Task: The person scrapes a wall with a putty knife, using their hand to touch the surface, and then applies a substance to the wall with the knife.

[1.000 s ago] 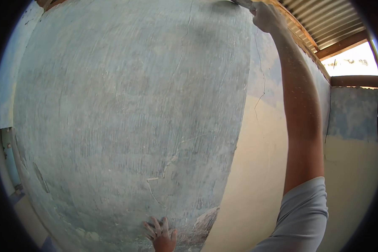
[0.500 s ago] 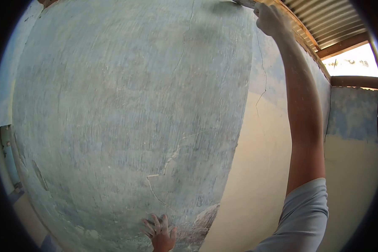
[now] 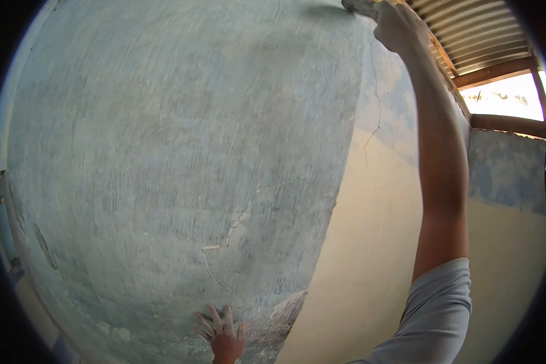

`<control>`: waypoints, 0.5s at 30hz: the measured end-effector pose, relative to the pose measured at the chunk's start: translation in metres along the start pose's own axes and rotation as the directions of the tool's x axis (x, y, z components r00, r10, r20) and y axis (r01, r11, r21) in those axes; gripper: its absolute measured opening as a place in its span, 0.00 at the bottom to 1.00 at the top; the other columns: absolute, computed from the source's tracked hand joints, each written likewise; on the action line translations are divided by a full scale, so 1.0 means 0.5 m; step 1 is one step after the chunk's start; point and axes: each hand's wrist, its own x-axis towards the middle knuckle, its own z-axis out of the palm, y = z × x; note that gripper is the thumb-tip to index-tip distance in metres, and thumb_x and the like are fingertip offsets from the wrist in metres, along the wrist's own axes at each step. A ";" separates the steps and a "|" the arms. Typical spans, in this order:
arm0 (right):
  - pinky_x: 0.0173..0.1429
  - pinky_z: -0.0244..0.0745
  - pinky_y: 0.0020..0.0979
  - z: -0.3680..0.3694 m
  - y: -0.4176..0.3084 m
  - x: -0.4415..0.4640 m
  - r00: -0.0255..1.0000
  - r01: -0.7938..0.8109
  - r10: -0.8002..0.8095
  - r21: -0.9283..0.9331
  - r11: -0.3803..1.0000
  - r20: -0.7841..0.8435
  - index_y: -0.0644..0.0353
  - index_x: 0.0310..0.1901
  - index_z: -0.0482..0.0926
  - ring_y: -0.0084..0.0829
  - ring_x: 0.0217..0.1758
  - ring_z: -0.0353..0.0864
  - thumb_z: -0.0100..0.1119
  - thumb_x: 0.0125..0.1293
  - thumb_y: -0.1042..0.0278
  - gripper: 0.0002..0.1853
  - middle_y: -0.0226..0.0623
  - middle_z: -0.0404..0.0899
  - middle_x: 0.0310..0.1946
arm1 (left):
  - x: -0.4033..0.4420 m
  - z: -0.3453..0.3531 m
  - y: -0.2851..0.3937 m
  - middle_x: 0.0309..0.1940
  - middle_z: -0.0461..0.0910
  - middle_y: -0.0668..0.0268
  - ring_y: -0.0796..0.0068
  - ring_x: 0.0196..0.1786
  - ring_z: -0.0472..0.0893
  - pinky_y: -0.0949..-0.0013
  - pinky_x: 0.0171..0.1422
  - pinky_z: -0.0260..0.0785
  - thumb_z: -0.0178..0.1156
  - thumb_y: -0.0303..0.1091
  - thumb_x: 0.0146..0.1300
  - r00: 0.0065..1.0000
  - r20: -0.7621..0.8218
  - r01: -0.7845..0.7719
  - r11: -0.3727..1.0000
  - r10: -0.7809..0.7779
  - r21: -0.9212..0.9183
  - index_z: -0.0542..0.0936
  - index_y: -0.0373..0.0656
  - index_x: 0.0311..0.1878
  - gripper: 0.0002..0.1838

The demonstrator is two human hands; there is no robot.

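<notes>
My right hand (image 3: 400, 27) is raised to the top of the view, its fingers wrapped around the handle of a scraper (image 3: 359, 7). The scraper's dark blade points left, close to the wall, and the top frame edge cuts off part of the tool. A bluish-grey wall (image 3: 182, 151) with scraped streaks and thin cracks fills most of the view. Low down, my left hand (image 3: 224, 337) lies against this wall with fingers spread and dusty. It holds nothing.
Right of the scraped area is a cream-painted section (image 3: 364, 242) with a blue band above it and a crack. A corrugated metal roof (image 3: 473, 30) and wooden beams (image 3: 509, 124) frame a bright opening at upper right. A gouge (image 3: 45, 246) marks the left side.
The view has shifted slightly, moving the wall's cracks left. My right hand and the scraper have moved a little right and down in view. My left hand stays spread on the wall.
</notes>
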 end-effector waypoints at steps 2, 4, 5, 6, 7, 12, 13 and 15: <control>0.53 0.80 0.49 -0.002 0.021 -0.005 1.000 0.001 -0.001 -0.015 1.000 0.029 0.51 0.45 0.84 0.45 0.53 0.88 0.60 0.63 0.70 0.10 0.42 0.89 0.45 | -0.003 -0.003 -0.002 0.86 0.39 0.45 0.19 0.83 0.30 0.11 0.74 0.25 0.66 0.56 0.65 1.000 0.012 -0.008 1.000 0.008 0.019 0.69 0.52 0.80 0.42; 0.54 0.80 0.49 -0.001 0.012 0.007 0.999 0.017 -0.017 -0.004 1.000 0.043 0.50 0.46 0.84 0.45 0.53 0.88 0.61 0.63 0.70 0.10 0.42 0.89 0.46 | 0.001 -0.001 -0.006 0.86 0.39 0.45 0.18 0.83 0.30 0.12 0.75 0.24 0.65 0.56 0.66 1.000 0.021 0.001 0.999 -0.002 0.043 0.68 0.52 0.80 0.42; 0.54 0.80 0.49 0.001 0.006 0.011 0.998 0.025 -0.026 0.003 1.000 0.051 0.50 0.46 0.85 0.45 0.53 0.88 0.61 0.63 0.70 0.10 0.42 0.89 0.46 | 0.000 -0.002 -0.007 0.86 0.39 0.45 0.18 0.83 0.30 0.12 0.75 0.24 0.65 0.56 0.66 1.000 0.017 0.008 0.999 -0.009 0.040 0.68 0.52 0.80 0.42; 0.54 0.80 0.49 0.007 0.004 0.014 0.998 0.029 -0.029 0.006 1.000 0.048 0.50 0.46 0.85 0.45 0.53 0.88 0.61 0.63 0.70 0.10 0.42 0.89 0.46 | 0.002 -0.001 -0.002 0.86 0.39 0.45 0.18 0.83 0.30 0.12 0.75 0.23 0.65 0.56 0.66 1.000 0.008 0.014 0.999 -0.014 0.038 0.68 0.52 0.80 0.42; 0.54 0.81 0.48 0.024 0.009 0.004 1.000 -0.004 0.004 0.022 1.000 -0.001 0.50 0.45 0.85 0.44 0.53 0.88 0.61 0.62 0.70 0.10 0.41 0.89 0.45 | 0.000 -0.001 0.001 0.87 0.39 0.46 0.18 0.83 0.30 0.12 0.75 0.23 0.65 0.57 0.66 1.000 0.010 0.016 0.999 -0.017 0.043 0.68 0.52 0.80 0.41; 0.55 0.80 0.47 -0.022 0.006 -0.031 1.000 -0.019 0.018 0.073 0.997 0.006 0.45 0.49 0.86 0.43 0.53 0.88 0.63 0.63 0.68 0.13 0.41 0.89 0.46 | -0.001 0.024 -0.025 0.87 0.40 0.47 0.19 0.83 0.30 0.12 0.75 0.22 0.63 0.57 0.67 1.000 -0.015 -0.003 0.994 0.005 0.114 0.67 0.53 0.81 0.41; 0.56 0.80 0.47 -0.059 -0.009 -0.050 0.996 0.041 -0.041 0.002 0.999 0.077 0.44 0.51 0.87 0.44 0.54 0.88 0.63 0.63 0.67 0.14 0.42 0.89 0.47 | 0.000 0.036 -0.038 0.87 0.40 0.48 0.19 0.83 0.30 0.12 0.75 0.23 0.63 0.57 0.68 0.997 -0.058 -0.030 0.981 0.042 0.192 0.67 0.54 0.81 0.41; 0.59 0.79 0.46 -0.233 -0.140 -0.377 0.999 0.021 -0.018 -0.068 0.997 0.048 0.45 0.51 0.86 0.41 0.54 0.88 0.63 0.64 0.66 0.14 0.43 0.89 0.48 | 0.002 0.042 -0.039 0.87 0.40 0.48 0.20 0.83 0.30 0.12 0.75 0.23 0.63 0.57 0.68 0.996 -0.075 -0.031 0.980 0.047 0.198 0.66 0.54 0.82 0.41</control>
